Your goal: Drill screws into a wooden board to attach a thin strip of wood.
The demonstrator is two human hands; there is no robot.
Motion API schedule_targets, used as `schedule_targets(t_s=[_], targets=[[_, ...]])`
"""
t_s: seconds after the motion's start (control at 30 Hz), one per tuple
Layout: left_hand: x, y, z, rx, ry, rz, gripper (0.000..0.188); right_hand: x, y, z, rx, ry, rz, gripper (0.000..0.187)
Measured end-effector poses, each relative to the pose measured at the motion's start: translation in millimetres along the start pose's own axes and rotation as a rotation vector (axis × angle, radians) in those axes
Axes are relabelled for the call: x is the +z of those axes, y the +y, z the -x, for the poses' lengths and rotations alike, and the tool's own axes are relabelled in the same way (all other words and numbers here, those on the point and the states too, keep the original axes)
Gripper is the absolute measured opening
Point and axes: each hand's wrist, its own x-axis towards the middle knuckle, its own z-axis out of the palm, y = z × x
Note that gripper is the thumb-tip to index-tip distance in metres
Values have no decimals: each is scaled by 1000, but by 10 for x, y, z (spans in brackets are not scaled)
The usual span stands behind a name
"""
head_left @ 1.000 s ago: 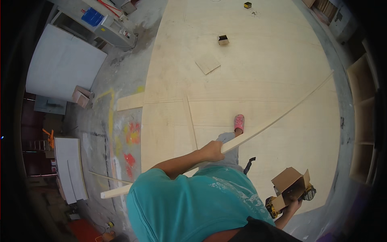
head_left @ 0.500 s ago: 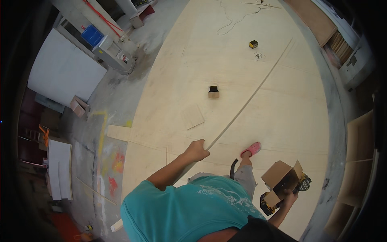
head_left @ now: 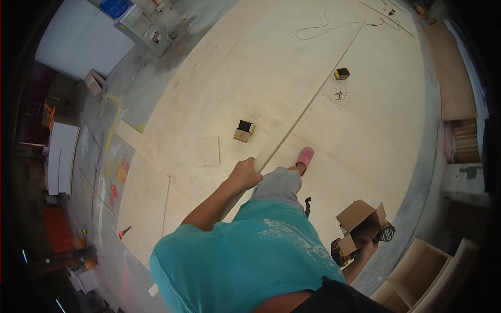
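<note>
My left hand [head_left: 245, 175] is closed around a long, thin wooden strip [head_left: 305, 108]. The strip runs diagonally from under my left arm to the far part of the pale wooden sheets [head_left: 282, 78]. At the lower right, my right hand [head_left: 367, 248] grips an open cardboard box [head_left: 356, 215] together with a yellow and black cordless drill [head_left: 386, 232]. Box flaps stand up, and the drill's middle is hidden behind the box. The box's inside is dark, so its contents cannot be made out.
On the sheets stand a small open box [head_left: 243, 131] and a yellow-black box [head_left: 342, 74] near scattered screws [head_left: 340, 95]. A square wood piece [head_left: 209, 151] lies to the left. Cables [head_left: 313, 34] trail at the far end. A water dispenser [head_left: 142, 28] stands far left, wooden cabinets [head_left: 412, 271] lower right.
I have stepped forward and the view has turned. Both hands keep their hold: the left on the strip, the right on the box and drill. The strip has moved along with me.
</note>
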Motion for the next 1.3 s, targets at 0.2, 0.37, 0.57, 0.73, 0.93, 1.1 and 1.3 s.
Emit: schedule_targets(t_s=[0.2,0.37,0.57,0.73,0.93,1.1,1.3], targets=[[-243,3001,-2842,-1,29,82,42,1310,-1991,-3146,21,5,18,56],[-435,5402,-4885,31,138,134,41,2166,-3784,-5778,35,5,15,55],[-796,8889,-7730,35,166,83,38,3585,-5602,-9372,72,-1,-44,50],[-233,11807,-9487,-29,231,160,45,4229,-7657,-12683,88,-37,-13,49],[-532,14008,-12049,-156,225,303,40,5895,-9576,-15775,97,-128,271,49],[-751,16232,-14972,-25,304,278,37,7190,-11167,-18241,73,-99,222,44],[-1368,19795,-18113,-52,214,326,34,8502,-13039,-21250,162,56,69,51]])
